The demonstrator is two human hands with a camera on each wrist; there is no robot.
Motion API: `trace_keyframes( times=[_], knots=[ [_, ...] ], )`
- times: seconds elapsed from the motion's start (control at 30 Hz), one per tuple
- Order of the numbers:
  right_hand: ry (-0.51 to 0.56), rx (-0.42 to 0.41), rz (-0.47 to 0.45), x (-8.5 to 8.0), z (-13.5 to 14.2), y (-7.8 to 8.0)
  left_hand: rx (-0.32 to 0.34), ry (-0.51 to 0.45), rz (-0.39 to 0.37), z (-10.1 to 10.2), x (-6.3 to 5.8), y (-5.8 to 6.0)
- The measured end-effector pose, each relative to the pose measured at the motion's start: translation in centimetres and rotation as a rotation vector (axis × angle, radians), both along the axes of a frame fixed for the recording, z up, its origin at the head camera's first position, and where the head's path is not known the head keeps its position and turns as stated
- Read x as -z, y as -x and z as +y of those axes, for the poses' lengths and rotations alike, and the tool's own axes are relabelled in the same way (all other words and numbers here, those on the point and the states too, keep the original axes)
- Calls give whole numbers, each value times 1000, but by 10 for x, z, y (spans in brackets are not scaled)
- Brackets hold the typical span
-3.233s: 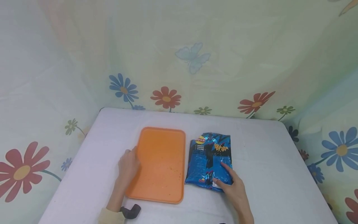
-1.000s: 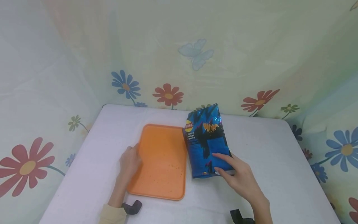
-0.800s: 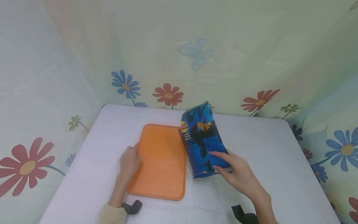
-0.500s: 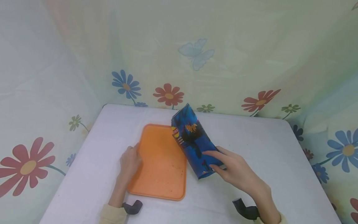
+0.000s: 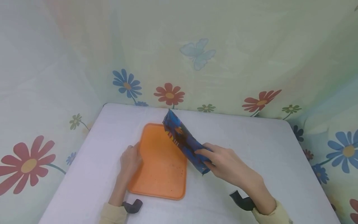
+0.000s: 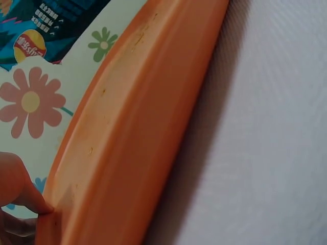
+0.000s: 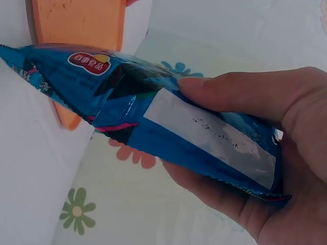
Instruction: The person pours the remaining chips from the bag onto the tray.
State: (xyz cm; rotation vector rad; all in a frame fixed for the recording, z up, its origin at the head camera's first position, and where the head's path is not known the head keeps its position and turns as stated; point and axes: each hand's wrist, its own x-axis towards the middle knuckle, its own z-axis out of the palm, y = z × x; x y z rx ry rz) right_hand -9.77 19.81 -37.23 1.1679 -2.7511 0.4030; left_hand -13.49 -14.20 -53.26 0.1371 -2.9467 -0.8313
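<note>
My right hand (image 5: 226,163) grips the lower end of a blue chip bag (image 5: 184,141). The right wrist view shows the thumb on one face of the bag (image 7: 122,102) and fingers beneath it, beside a white label. Tilted steeply on its side, the bag has its far end over the upper right of an orange tray (image 5: 156,174). At the tray's left edge my left hand (image 5: 130,161) pinches the rim, thumb at the inside in the left wrist view. A few crumbs (image 6: 91,151) lie on the tray floor.
A white-covered table (image 5: 279,174) carries the tray. Behind it and at both sides hangs a curtain (image 5: 223,71) printed with flowers and a butterfly. Black straps (image 5: 243,200) sit at both wrists, near the table's front.
The right hand has picked the chip bag up off the table, moved it left over the tray and turned it edge-on. The left hand keeps its place at the tray's rim.
</note>
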Motion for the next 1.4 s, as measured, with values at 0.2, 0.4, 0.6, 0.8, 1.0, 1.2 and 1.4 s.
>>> trace_keyframes(
  times=[0.2, 0.4, 0.6, 0.8, 1.0, 1.2, 1.4],
  knots=[
    [-51, -28, -23, 3, -7, 1, -2, -6, -16, 0, 1, 1],
    [-94, -22, -48, 2, -10, 1, -8, -8, -15, 1, 0, 1],
    [-116, -34, -72, 0, -12, -1, -15, -6, -26, 2, -2, 0],
    [-140, -12, -78, -1, -13, -2, -11, -3, -40, 2, -1, -1],
    [-144, -16, -69, -2, -15, -1, 3, -9, -37, 1, -1, -1],
    [-123, -43, -74, -2, -17, 0, 5, -8, -30, 0, 1, -1],
    [-113, -39, -50, -1, -16, 0, 1, -13, -14, 0, 0, -1]
  ],
)
